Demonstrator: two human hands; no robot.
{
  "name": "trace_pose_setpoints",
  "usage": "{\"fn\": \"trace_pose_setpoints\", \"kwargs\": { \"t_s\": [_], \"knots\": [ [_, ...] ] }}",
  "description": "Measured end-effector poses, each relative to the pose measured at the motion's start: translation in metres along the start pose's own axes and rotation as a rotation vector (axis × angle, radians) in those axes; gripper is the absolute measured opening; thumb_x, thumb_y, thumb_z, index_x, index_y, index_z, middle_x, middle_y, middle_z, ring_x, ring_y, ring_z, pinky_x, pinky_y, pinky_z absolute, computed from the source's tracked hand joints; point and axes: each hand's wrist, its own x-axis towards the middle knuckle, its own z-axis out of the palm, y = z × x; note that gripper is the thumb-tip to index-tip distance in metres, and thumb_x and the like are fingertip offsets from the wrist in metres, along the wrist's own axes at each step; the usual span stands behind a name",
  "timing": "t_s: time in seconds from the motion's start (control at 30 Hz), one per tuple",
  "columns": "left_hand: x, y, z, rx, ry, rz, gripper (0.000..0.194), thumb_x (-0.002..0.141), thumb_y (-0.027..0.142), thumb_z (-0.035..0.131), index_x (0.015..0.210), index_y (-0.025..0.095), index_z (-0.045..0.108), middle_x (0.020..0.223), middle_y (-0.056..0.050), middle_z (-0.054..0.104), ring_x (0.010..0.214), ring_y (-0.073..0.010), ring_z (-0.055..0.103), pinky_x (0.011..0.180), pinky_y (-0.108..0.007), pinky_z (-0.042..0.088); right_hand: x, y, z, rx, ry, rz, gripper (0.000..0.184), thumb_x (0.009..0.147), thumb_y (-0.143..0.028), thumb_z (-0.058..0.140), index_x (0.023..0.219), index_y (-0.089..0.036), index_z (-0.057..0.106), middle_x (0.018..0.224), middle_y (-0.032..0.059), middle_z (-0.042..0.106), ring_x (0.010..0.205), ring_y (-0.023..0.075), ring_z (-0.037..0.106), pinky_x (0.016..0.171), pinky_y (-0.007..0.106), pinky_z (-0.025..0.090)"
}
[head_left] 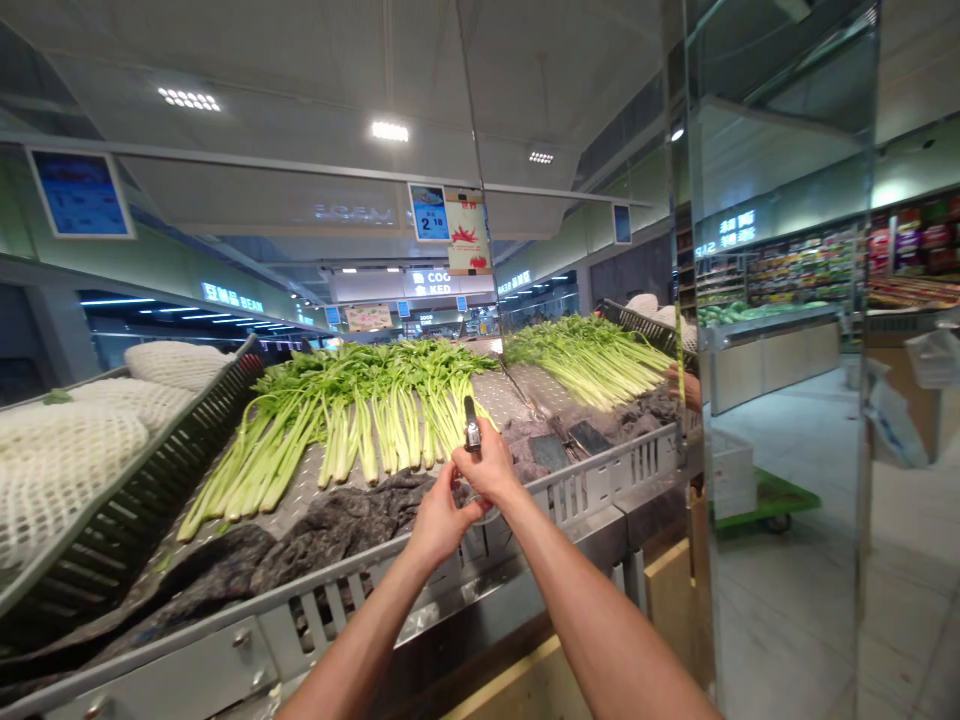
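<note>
My right hand grips a small black-and-silver tool, its dark end pointing up; the exact kind is unclear. My left hand is right beside it, fingers curled and thumb reaching toward the right hand. Something pale or clear seems to sit between the two hands, too small to make out. Beyond them, bunches of celery lie in a row on a sloped metal shelf, leaves to the back and stalk ends toward me. A dark crumpled cloth runs along the shelf front below the stalks.
A grey slotted rail edges the shelf. To the left stands a dark green crate with produce in white foam nets. A mirror panel at the right reflects the celery. Price signs hang above. A green trolley appears farther right.
</note>
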Motion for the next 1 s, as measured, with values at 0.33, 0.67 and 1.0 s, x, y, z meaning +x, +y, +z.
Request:
{"fn": "trace_pose_setpoints", "kwargs": {
  "t_s": [0.33,0.67,1.0],
  "knots": [
    [0.004,0.001,-0.002,0.127,-0.013,-0.090,0.059,0.056,0.030,0.062,0.110,0.018,0.041,0.099,-0.005,0.057,0.088,-0.0197,0.054,0.076,-0.030,0.041,0.002,0.001,0.000,0.008,-0.002,0.018,0.030,0.060,-0.028,0.047,0.089,-0.019,0.047,0.071,-0.0014,0.051,0.059,0.0108,0.045,0.052,0.021,0.032],
    [-0.001,0.008,-0.001,0.189,0.007,-0.065,0.059,0.055,0.030,0.062,0.109,0.018,0.041,0.101,-0.006,0.057,0.089,-0.0195,0.054,0.076,-0.029,0.040,-0.003,-0.001,-0.002,0.021,0.014,-0.019,0.030,0.061,-0.027,0.047,0.090,-0.020,0.047,0.077,-0.0008,0.053,0.065,0.0120,0.047,0.058,0.023,0.035],
    [-0.007,0.016,-0.008,0.217,0.011,-0.105,0.056,0.052,0.028,0.065,0.104,0.018,0.046,0.098,-0.006,0.060,0.088,-0.0208,0.055,0.074,-0.028,0.041,-0.007,-0.007,-0.002,-0.009,0.037,0.000,0.018,0.060,-0.028,0.047,0.076,-0.019,0.047,0.063,-0.0027,0.050,0.055,0.0102,0.045,0.051,0.021,0.032]
  ]
}}
